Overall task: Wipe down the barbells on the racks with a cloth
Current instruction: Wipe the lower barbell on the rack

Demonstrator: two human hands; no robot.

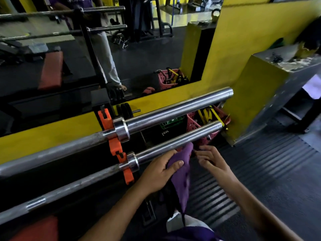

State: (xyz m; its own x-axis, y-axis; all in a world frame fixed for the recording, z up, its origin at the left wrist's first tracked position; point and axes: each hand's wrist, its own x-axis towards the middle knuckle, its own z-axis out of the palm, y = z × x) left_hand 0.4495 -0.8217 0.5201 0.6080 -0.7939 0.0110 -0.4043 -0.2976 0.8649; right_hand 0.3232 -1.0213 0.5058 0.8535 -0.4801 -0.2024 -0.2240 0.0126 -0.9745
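Two steel barbells lie across an orange rack bracket point(113, 145), the upper barbell point(173, 110) behind and above the lower barbell point(177, 140). A purple cloth point(181, 176) hangs just below the lower bar's sleeve, its top edge reaching the bar. My left hand point(159, 173) grips the cloth, thumb across its front, close under the sleeve near the collar. My right hand point(211, 161) sits to the right of the cloth, fingers curled inward toward its upper edge; whether they pinch the cloth is unclear.
A mirror above the yellow ledge point(52, 133) reflects the rack and a bench. A pink basket point(196, 126) of straps and a green crate point(171, 122) stand behind the bars. A yellow and grey block point(260, 87) rises at right. Ribbed black floor mat point(260, 171) lies below.
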